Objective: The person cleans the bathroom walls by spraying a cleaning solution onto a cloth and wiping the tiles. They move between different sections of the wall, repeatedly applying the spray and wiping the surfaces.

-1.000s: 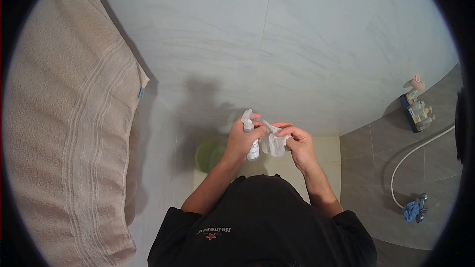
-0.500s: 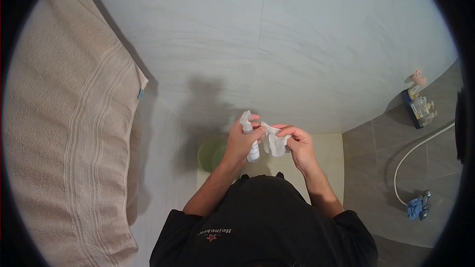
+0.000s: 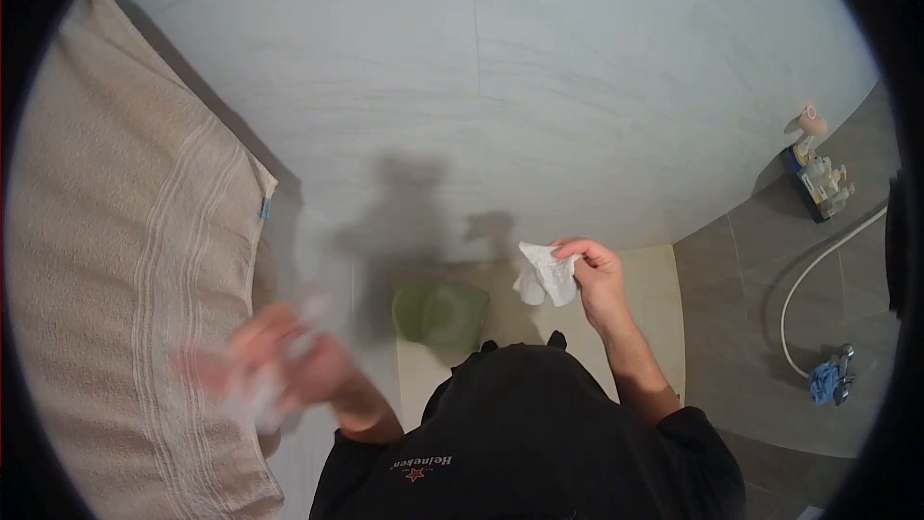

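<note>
My right hand (image 3: 599, 279) pinches a crumpled white wipe (image 3: 551, 274) between thumb and fingers, and the cloth hangs down in front of the wall. Out to the left, my left hand (image 3: 298, 361) is smeared by motion in front of the towel. A whitish blur on both sides of its fingers matches the white spray bottle (image 3: 258, 400), still in its grasp; the bottle's details cannot be made out.
A beige towel (image 3: 115, 231) hangs along the left. Below stands a green plastic stool or basin (image 3: 441, 316) on the pale floor. At right are a corner shelf with pump bottles (image 3: 823, 183), a shower hose (image 3: 789, 318) and a blue scrunched puff (image 3: 824, 382) by the tap.
My left hand has swung away leftward with the spray bottle, from beside the wipe to the towel. My right hand keeps the wipe and has shifted slightly right.
</note>
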A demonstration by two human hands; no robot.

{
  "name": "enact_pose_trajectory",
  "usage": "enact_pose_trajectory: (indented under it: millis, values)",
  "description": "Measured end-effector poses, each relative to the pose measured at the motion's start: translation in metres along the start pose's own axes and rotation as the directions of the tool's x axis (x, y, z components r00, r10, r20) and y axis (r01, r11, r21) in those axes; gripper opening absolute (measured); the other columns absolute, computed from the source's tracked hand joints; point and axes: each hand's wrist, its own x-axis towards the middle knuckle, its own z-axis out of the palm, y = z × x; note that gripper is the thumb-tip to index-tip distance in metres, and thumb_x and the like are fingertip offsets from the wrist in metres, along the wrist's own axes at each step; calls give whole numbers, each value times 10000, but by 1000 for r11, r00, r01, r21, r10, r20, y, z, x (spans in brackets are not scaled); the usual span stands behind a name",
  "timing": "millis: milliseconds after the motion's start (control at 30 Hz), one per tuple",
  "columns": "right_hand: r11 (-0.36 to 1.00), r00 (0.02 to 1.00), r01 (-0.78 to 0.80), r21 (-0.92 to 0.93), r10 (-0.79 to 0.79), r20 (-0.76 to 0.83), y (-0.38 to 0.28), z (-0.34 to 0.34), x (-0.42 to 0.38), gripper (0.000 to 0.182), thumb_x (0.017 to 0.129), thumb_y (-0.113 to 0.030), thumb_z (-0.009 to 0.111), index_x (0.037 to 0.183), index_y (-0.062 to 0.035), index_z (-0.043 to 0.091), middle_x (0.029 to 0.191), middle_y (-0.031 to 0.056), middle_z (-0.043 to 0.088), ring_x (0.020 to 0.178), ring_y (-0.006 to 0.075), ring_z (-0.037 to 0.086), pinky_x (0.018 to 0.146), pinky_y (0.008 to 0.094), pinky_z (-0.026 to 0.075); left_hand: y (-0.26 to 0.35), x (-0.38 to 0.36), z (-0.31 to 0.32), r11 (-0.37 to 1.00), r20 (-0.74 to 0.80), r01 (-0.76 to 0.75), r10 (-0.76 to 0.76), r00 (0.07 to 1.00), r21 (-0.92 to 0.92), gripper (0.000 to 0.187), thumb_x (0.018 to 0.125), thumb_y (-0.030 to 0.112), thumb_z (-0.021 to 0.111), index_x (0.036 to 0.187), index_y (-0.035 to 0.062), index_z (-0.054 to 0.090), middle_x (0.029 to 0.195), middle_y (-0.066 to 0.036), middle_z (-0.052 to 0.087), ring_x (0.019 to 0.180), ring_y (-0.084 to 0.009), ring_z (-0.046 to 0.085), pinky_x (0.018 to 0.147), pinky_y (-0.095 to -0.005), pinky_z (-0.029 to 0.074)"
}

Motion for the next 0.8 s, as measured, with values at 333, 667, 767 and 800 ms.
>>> enact_pose_trajectory:
  millis: [333,667,767,800]
  values:
    - [994,999,-21,105,24,-23,-2,-4,9,278,884,121,452,978,5,687,1102,109,672,985,183,638,884,308,502,-31,94,-79,793,-475,-77,-281,834,-605,615,833,18,603,1396,8,355,711,-52,540,557,-150,509,521,-331,480]
    - [989,995,-73,130,64,74,-16,38,7,347,953,46,405,1220,12,623,1088,84,683,960,125,656,816,271,528,62,-104,49,-53,905,996,-415,-89,74,476,879,70,699,1301,-19,500,916,-113,683,646,-118,580,617,-268,477]
    - [989,994,-77,127,67,81,-18,42,6,340,960,27,406,1228,11,614,1085,77,681,965,117,653,815,264,526,64,-112,63,-140,921,979,-343,-185,144,457,890,90,703,1291,-14,510,977,-110,681,729,-112,597,645,-269,479]
    - [989,993,-90,114,79,91,-18,42,5,336,964,16,409,1233,11,610,1085,73,680,963,112,649,813,260,523,65,-110,66,-136,921,979,-339,-190,152,464,883,89,712,1289,-12,512,992,-102,679,756,-109,598,649,-273,482]
